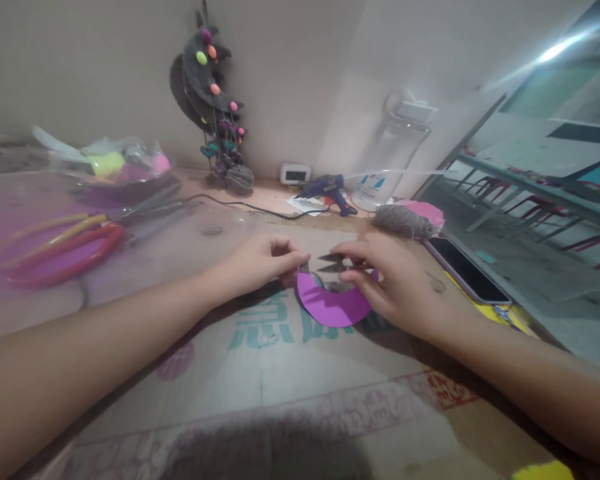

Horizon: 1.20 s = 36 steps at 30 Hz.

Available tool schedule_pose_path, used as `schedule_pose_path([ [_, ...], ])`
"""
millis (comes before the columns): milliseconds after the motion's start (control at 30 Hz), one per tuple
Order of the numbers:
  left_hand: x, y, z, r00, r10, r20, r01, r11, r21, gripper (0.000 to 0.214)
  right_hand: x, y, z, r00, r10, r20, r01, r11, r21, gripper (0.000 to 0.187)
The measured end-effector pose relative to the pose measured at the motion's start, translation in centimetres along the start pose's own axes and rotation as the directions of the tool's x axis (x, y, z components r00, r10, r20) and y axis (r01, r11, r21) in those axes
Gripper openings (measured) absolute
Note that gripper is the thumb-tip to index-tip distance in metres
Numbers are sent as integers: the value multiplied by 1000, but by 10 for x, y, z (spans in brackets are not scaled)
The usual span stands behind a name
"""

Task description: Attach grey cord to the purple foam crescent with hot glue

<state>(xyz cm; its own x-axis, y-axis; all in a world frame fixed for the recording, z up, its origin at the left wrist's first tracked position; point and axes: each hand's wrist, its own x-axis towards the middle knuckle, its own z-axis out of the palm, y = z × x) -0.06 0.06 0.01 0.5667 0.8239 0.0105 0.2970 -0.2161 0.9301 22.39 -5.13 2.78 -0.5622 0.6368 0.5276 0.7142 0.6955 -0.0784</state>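
**Clerk:** Entry one, the left?

**Me:** My left hand (pixel 260 263): fingers curled in, thumb and forefinger pressed together on the upper left tip of the purple crescent (pixel 330 303).

**Clerk:** Entry two, the right?

**Me:** My right hand (pixel 395 283): fingers folded round a pair of small snips (pixel 333 262). Their dark blades stand apart and point left, just beside the pinched tip. The hand covers the crescent's right horn.

**Clerk:** Location of the crescent?

**Me:** Flat on the printed cardboard sheet (pixel 290 380), about mid-tabletop, between my two hands and touching both.

**Clerk:** Remaining stock?

**Me:**
- One blue glue gun (pixel 330 190) at the far edge of the tabletop, by the wall, with its cord trailing left.
- One grey yarn ball (pixel 403 221) just right of the glue gun.
- One phone (pixel 463 270), face up, along the right edge near my right hand.
- Red and yellow loops (pixel 55 250) toward the left edge, well apart from the hands. They are blurred, possibly scissor handles.
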Motion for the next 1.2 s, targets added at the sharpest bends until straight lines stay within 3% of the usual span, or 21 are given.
schedule_pose_path([
  [67, 1, -2, -1, 999, 8, 34, -7, 1000, -18, 33, -3, -1, 9, 996, -86, 29, 88, 993, -73, 23],
  [200, 3, -5, -3, 997, 4, 79, -3, 1000, -9, 35, -7, 10, 20, 998, -49, 45, 52, 996, -71, 27],
  [733, 1, 0, -4, 995, -21, 100, 15, 998, 62, 35, -7, 16, 20, 996, 5, 94, -1, 999, -47, 28],
  [1000, 4, -6, 0, 989, 83, 121, -78, 996, -43, 28, -8, 22, 22, 995, 54, 79, -49, 997, -61, 26],
  [1200, 4, -8, 0, 991, 71, 110, -64, 996, -68, 31, -9, 19, 21, 999, -5, 32, 8, 997, -72, 27],
])
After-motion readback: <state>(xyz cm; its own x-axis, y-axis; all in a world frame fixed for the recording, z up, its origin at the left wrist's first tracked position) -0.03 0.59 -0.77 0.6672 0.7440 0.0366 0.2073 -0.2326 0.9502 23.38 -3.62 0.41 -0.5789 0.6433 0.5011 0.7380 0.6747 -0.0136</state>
